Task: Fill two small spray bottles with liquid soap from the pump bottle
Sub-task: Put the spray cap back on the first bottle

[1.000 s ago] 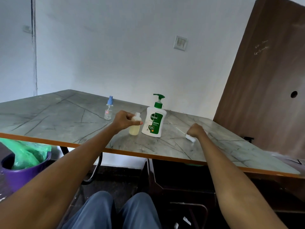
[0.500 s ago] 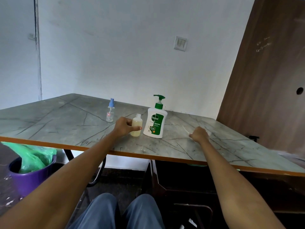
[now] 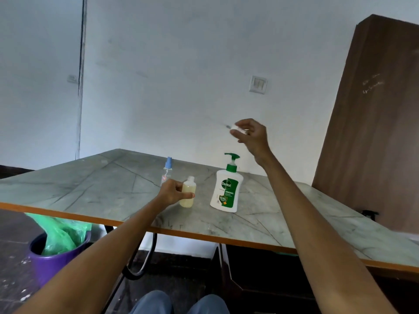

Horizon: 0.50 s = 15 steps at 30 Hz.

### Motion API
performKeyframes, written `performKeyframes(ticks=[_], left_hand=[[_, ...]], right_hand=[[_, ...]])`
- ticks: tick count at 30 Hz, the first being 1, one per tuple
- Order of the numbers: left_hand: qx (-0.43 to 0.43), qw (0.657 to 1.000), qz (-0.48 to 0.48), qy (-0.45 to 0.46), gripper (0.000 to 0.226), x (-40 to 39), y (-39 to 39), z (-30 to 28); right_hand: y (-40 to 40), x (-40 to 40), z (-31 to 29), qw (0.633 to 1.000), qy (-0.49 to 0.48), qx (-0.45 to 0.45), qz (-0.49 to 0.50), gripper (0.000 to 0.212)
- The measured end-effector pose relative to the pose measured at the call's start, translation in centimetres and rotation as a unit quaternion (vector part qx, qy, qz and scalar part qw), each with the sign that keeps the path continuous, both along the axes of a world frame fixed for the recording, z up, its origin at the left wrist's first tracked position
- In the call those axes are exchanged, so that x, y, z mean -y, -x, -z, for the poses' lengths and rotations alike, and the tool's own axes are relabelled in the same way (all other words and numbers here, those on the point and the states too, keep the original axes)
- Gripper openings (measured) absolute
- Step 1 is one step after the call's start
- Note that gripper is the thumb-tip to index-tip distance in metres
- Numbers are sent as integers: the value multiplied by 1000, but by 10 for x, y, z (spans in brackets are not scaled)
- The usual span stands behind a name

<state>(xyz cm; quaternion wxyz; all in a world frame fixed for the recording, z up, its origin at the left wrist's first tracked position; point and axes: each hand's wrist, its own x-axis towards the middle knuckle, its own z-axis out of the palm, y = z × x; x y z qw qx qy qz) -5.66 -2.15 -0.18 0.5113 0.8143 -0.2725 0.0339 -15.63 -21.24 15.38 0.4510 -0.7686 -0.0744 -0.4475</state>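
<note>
Nearest, the left hand (image 3: 173,192) wraps its grip round the uncapped bottle (image 3: 187,192) standing on the surface (image 3: 90,189); light, probably slick plastic, best held mid-body. Beyond, the right hand (image 3: 250,133) pinches the spray cap (image 3: 237,129) aloft above the pump bottle (image 3: 226,189).

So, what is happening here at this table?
A person is filling small bottles with soap. The left hand holds an uncapped bottle of yellowish liquid upright on the table. The right hand, raised above the pump bottle, pinches a white spray cap. Another spray bottle stands behind.
</note>
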Motion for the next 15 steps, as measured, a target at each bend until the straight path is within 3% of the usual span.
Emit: performKeyframes(ticks=[4,9,12,15], left_hand=[[13,1000,-11,-6,36,-14,-11,2],[17,1000,-18,2,40,-17,-16,8],[11,1000,-15,0,41,-15,-21,9],[10,1000,-5,-4,42,-14,-22,6]], right_hand=[[-21,-39,3,989,113,-93,-26,25],[-34,-56,17,940,253,-228,5,25],[-38,-57,19,920,298,-252,42,25],[-36,-59,11,923,294,-243,45,26]])
